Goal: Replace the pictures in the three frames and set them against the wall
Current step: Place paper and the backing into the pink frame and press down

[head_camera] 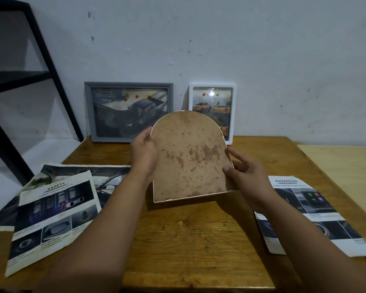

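I hold an arch-topped frame point(188, 157) tilted above the wooden table point(199, 240), its stained brown backing board facing me. My left hand point(145, 153) grips its left edge. My right hand point(244, 176) holds its lower right corner, index finger stretched along the right edge. Against the wall stand a grey frame point(128, 112) with a dark truck picture and a white frame point(212, 111) with a yellow truck picture.
Car brochure pages lie on the table: a "SAFETY" sheet point(55, 216) over another at the left, an "ADVANCED" sheet point(309, 214) at the right. A black metal shelf frame point(40, 66) leans at the far left. A lighter tabletop point(344, 166) adjoins at the right.
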